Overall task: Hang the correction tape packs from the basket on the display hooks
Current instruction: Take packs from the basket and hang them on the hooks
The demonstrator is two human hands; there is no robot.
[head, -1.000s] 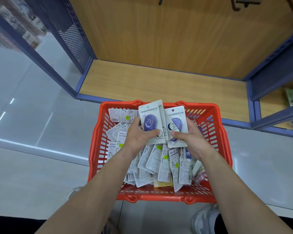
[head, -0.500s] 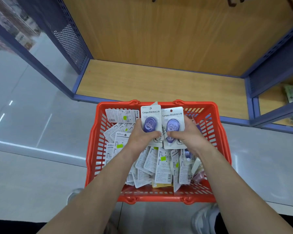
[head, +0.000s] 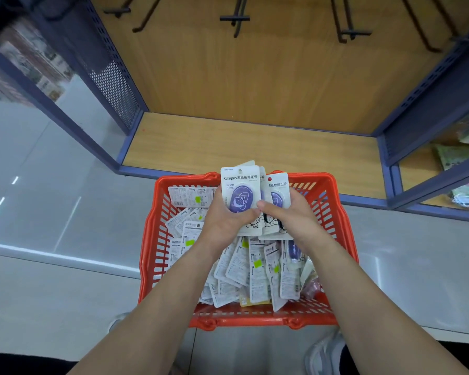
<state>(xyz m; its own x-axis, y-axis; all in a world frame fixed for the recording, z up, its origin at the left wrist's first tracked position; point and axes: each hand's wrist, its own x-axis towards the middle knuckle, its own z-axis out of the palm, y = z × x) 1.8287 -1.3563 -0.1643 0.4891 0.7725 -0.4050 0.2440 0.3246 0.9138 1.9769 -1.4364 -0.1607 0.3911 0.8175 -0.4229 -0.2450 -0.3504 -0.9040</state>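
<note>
I have a small fan of correction tape packs (head: pixel 257 226) lifted above the red basket (head: pixel 150 239), printed faces toward me. Both grips are clenched on it. The left grip (head: pixel 224 220) wraps the lower left edge, thumb across the front pack (head: pixel 240 185). The right grip (head: pixel 290 215) pinches the cards behind from the right, its thumb tip meeting the left thumb.

As I read it, the job now is squaring the bundle. The rear pack (head: pixel 278 185) sits lower and offset to the right, so a hook would probably catch only the front one. I'd level the edges until the hang holes line up, then pinch low and leave the tops free.

The display hooks (head: pixel 234 18) jut from the wooden back panel (head: pixel 255 77) well above the basket, and those I can see are bare. It is a long lift and glossy cards may slide, so I'd hold firmly.

Both forearms come in from the bottom edge and converge over the basket, wrists fairly straight. The other packs (head: pixel 255 266) lie heaped in the basket, mostly face down.
</note>
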